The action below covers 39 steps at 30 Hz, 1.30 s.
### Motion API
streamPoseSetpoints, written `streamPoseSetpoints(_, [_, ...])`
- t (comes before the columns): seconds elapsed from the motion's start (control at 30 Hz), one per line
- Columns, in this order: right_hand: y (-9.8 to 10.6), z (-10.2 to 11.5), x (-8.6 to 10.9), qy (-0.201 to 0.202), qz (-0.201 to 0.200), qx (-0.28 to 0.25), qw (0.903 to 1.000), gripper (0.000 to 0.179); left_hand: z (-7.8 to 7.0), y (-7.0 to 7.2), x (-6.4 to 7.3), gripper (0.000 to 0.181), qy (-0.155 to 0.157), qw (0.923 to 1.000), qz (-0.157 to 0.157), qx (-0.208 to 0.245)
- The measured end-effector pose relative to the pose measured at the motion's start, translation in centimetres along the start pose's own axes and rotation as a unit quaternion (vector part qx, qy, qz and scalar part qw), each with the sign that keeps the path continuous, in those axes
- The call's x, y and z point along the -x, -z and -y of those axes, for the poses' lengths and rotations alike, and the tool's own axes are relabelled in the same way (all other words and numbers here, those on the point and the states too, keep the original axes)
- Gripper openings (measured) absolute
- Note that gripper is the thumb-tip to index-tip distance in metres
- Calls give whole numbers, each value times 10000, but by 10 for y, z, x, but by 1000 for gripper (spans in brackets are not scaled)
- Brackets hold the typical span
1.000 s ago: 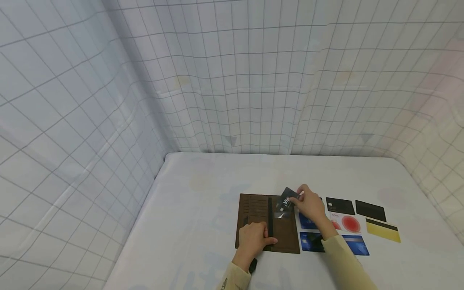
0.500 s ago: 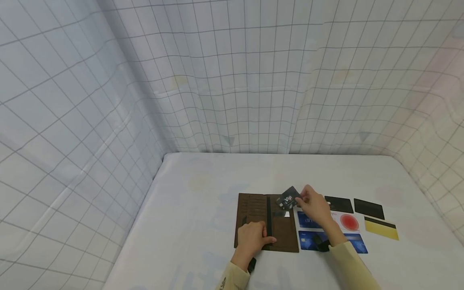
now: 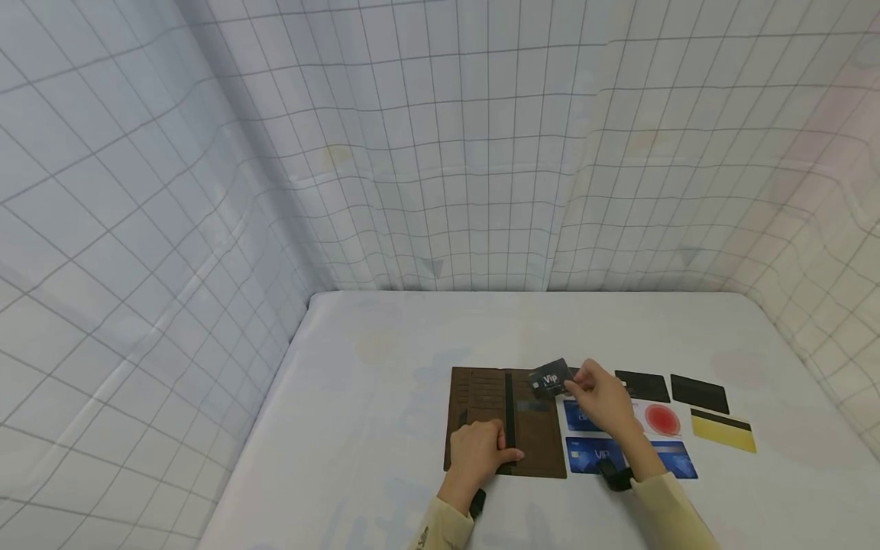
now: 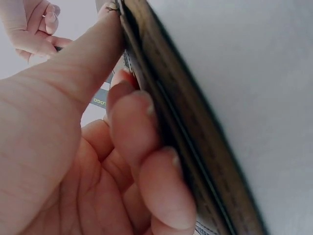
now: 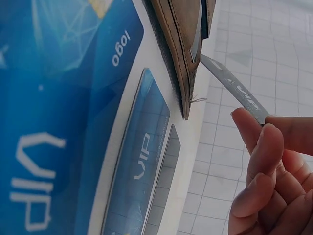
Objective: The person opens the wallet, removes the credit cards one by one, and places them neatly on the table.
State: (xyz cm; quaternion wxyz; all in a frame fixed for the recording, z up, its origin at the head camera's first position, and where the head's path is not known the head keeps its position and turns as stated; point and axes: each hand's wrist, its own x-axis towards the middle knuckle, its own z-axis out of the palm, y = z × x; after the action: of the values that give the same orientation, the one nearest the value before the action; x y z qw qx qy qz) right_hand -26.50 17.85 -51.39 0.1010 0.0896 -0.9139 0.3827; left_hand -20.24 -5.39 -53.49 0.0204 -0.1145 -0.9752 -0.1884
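A brown wallet (image 3: 541, 451) lies unfolded on the white table, with rows of card slots in its left half and a clear window pocket in its right half. Curled fingers of my left hand (image 3: 479, 449) press on its lower left part, the thumb pointing right across the dark centre strip. In the left wrist view those fingers (image 4: 134, 129) touch the wallet's layered edge (image 4: 195, 127). My right hand (image 3: 603, 397) pinches a dark grey VIP card (image 3: 550, 379) by its right end, above the wallet's upper right corner. The right wrist view shows the card (image 5: 239, 90) tilted, between thumb and fingertips.
Right of the wallet lie several cards: a blue VIP card (image 3: 586, 456), another blue card (image 3: 675, 460), a card with a red circle (image 3: 662, 419), a black card (image 3: 649, 387), a second black card (image 3: 700, 394) and a yellow card (image 3: 723, 432). Grid-patterned curtains (image 3: 440, 153) hang behind.
The VIP card has moved right and turned from steep to nearly level, coming away from the window pocket with my right hand. My left hand stays on the wallet.
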Motion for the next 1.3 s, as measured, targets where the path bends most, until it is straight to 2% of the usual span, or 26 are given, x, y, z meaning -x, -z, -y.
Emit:
streamPoseSetpoints(0.17, [1, -2, 7, -372, -23, -744, 9965, 20, 0, 0, 0, 42, -35, 10000, -38, -16])
streamPoseSetpoints(0.37, [8, -15, 24, -1193, -133, -1874, 9749, 25, -1, 0, 1, 42, -62, 9999, -81, -45])
streamPoseSetpoints(0.47, [21, -24, 36, -1503, -365, -2032, 9668, 28, -1, -1, 1, 42, -71, 10000, -68, -15])
streamPoseSetpoints(0.63, [50, -44, 60, -2170, -906, -1970, 9518, 26, 0, -2, 0, 43, -92, 10000, -5, -29])
streamPoseSetpoints(0.7, [64, -55, 71, -2463, -1159, -2107, 9389, 25, 1, -3, 0, 43, -82, 9999, 3, -60])
streamPoseSetpoints(0.77, [78, -67, 82, -2630, -1329, -2459, 9234, 22, 1, -2, -1, 44, -33, 10000, 36, -72])
streamPoseSetpoints(0.8, [85, -74, 88, -2713, -1351, -2686, 9143, 20, 2, -2, -1, 44, -16, 10000, 34, -63])
streamPoseSetpoints(0.9, [105, -97, 105, -3301, -1270, -3106, 8823, 16, 2, -2, 0, 44, 28, 10000, 51, -26])
streamPoseSetpoints(0.97, [116, -113, 116, -3797, -1112, -3047, 8664, 17, 2, -1, 0, 44, 36, 10000, 80, 0])
streamPoseSetpoints(1.03, [125, -127, 125, -4291, -923, -2682, 8575, 22, 2, -1, 0, 44, 37, 9999, 108, 4])
streamPoseSetpoints(1.17, [136, -148, 139, -4695, -728, -2096, 8546, 31, 1, 0, 0, 44, 54, 9999, 147, 5])
streamPoseSetpoints(1.3, [143, -159, 147, -4803, -763, -1730, 8565, 31, 1, 1, -1, 43, 49, 9999, 156, 17])
